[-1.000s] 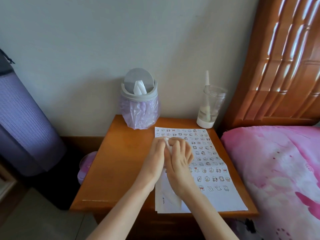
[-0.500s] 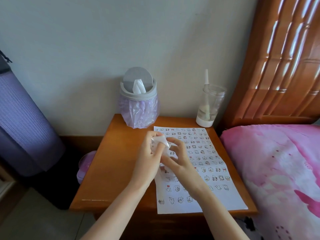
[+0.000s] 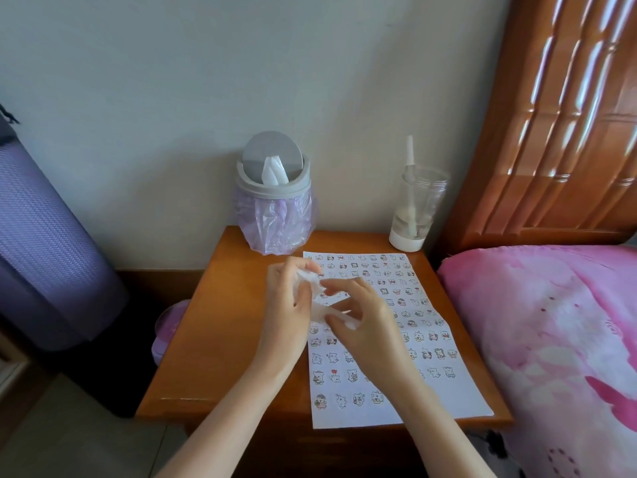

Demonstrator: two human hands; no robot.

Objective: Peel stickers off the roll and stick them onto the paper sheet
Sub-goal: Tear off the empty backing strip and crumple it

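A white paper sheet [image 3: 431, 384] covered with several rows of small cartoon stickers lies on the right half of a wooden bedside table [image 3: 220, 339]. Both hands hover above the sheet's left side. My left hand [image 3: 287, 312] grips a crumpled white strip of sticker backing [image 3: 315, 291], its upper end sticking out between thumb and fingers. My right hand [image 3: 368, 322] pinches the lower part of the same strip between thumb and forefinger. The strip is blurred, and no single sticker on it can be made out.
A small grey swing-lid bin [image 3: 274, 198] lined with a purple bag stands at the table's back. A clear cup with a straw [image 3: 415, 212] is at the back right. A pink bed [image 3: 551, 339] borders the right; a purple rolled mat [image 3: 44, 253] stands left.
The hands have come apart from a clasped pose over the sheet; the white strip has been drawn out between them, and the sheet's lower left rows are uncovered.
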